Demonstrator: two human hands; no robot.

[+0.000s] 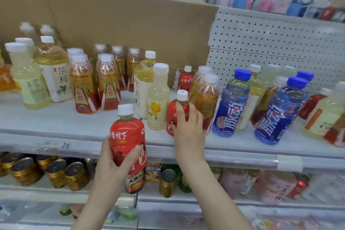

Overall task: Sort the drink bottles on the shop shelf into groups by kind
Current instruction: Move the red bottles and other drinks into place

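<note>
My left hand (115,157) holds a red-labelled bottle (127,136) with a white cap in front of the shelf edge. My right hand (188,127) grips a second red-labelled bottle (176,110) standing on the grey shelf (56,119). A third red bottle (185,80) stands at the back. Gold-and-red bottles (84,87) are grouped at the centre left, with more of them (207,95) right of my right hand. Pale yellow bottles (158,99) and tea bottles (54,74) are mixed among them. Blue bottles (231,104) stand to the right.
A cardboard sheet (121,20) leans behind the left bottles, with white pegboard (270,46) to its right. The shelf below holds gold cans (56,172) and more bottles. More mixed bottles (321,115) crowd the far right of the shelf.
</note>
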